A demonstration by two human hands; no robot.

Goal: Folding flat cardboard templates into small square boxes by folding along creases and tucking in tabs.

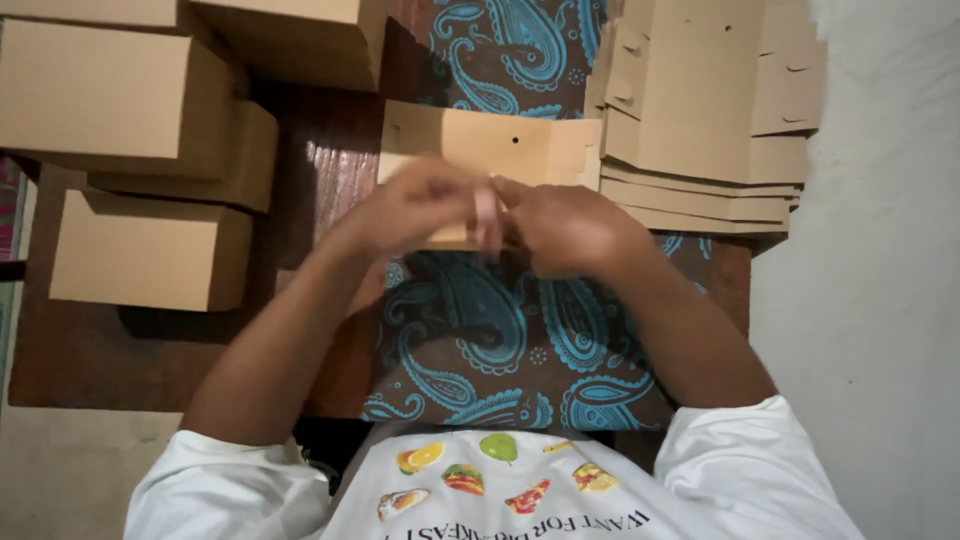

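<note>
both hands – l hand (415, 205) & r hand (565, 225) – grip flat cardboard blank (490, 145)

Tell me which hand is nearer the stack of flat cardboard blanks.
Right. The right hand is just beside the stack of flat cardboard blanks; the left hand is farther, toward the folded boxes.

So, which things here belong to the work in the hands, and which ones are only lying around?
In the work:
- flat cardboard piece, held at its near edge
- left hand and right hand, both on that piece
- stack of flat cardboard blanks, same kind

Lying about:
- folded cardboard boxes on the left
- paisley cloth
- brown table
</note>
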